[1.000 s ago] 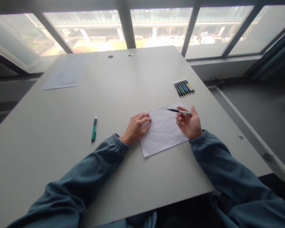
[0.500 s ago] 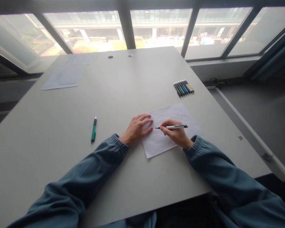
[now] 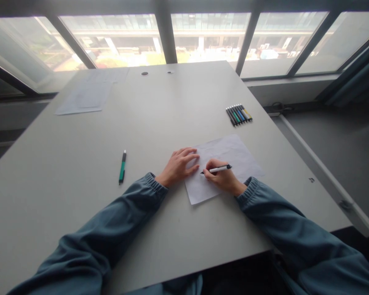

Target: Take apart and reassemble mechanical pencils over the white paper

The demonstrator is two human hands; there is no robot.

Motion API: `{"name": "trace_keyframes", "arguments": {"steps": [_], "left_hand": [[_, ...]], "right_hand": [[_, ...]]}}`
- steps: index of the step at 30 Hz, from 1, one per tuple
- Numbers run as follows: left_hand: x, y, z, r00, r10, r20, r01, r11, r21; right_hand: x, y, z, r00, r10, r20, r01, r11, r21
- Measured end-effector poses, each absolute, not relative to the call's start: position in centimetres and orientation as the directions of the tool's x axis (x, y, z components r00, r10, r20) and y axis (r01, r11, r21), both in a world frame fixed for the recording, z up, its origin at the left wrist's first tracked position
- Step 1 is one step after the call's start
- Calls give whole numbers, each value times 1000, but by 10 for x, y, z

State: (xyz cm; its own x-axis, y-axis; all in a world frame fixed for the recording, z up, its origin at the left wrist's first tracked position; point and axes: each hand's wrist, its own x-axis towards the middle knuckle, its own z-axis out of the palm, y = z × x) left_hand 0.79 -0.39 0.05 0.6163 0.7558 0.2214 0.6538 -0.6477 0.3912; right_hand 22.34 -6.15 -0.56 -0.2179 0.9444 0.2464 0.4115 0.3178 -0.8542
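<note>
A white sheet of paper [image 3: 233,151] lies at an angle on the table in front of me. My left hand [image 3: 181,164] rests with spread fingers on its left edge. A white pen with black ends [image 3: 220,168] is pinched in my right hand [image 3: 222,179], its tip at the sheet's left part. Whether the tip touches the paper is too small to tell. To the left of my left hand lies a green and black pen [image 3: 122,168].
Several pens [image 3: 239,115] lie side by side beyond the sheet on the right. More paper sheets [image 3: 84,96] are at the far left of the white table [image 3: 160,119]. Windows [image 3: 209,39] line the far side, and a small dark mark [image 3: 311,180] shows near the right edge.
My right hand has moved slightly down and left, and the pen now slants more, its tip lower on the sheet. My left hand stays in place on the paper.
</note>
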Motion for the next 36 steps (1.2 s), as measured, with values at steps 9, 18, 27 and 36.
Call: {"name": "trace_keyframes", "arguments": {"steps": [9,18,27,36], "left_hand": [[7,-3,-1,612,759,221,656,-644,394],[7,-2,-1,613,758,222,657,-645,390],[8,-5,4,544,783,302,636,-619,461],[6,-6,7,507,736,449,491,-675,551]], "right_hand": [[222,-59,-7,-217,948,233,411,305,-859],[225,-59,-6,-158,962,224,339,266,-903],[252,-51,9,229,943,241,120,218,-968],[247,-58,16,-138,987,81,-110,66,-992]]}}
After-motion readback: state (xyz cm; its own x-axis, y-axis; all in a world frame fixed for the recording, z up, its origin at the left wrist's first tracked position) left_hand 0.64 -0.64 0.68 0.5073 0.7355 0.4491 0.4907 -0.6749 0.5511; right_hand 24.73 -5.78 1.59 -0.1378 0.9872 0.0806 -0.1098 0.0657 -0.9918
